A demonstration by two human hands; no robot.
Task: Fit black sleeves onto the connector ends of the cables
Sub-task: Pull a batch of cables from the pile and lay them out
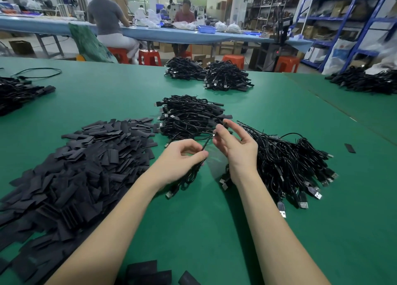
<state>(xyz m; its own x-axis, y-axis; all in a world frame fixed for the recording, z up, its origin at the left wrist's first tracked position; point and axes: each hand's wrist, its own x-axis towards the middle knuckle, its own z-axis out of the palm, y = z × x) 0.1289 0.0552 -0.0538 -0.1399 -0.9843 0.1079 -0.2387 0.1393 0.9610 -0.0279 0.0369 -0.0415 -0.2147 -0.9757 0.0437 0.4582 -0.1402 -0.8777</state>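
My left hand [181,160] pinches a thin black cable [189,177] between thumb and fingers; its USB plug dangles below at the green table [214,231]. My right hand [234,147] is just to the right, with thumb and forefinger at the cable's small upper end, the other fingers spread. A big heap of flat black sleeves [81,162] lies to the left. A pile of cables [290,166] with USB plugs lies to the right, and another pile of cables [189,117] sits right behind my hands.
More cable bundles lie at the far middle [225,76], far left [17,93] and far right [369,80]. A single sleeve [349,148] lies at the right, several sleeves [150,271] at the near edge. People sit at a blue bench [150,34] beyond red stools.
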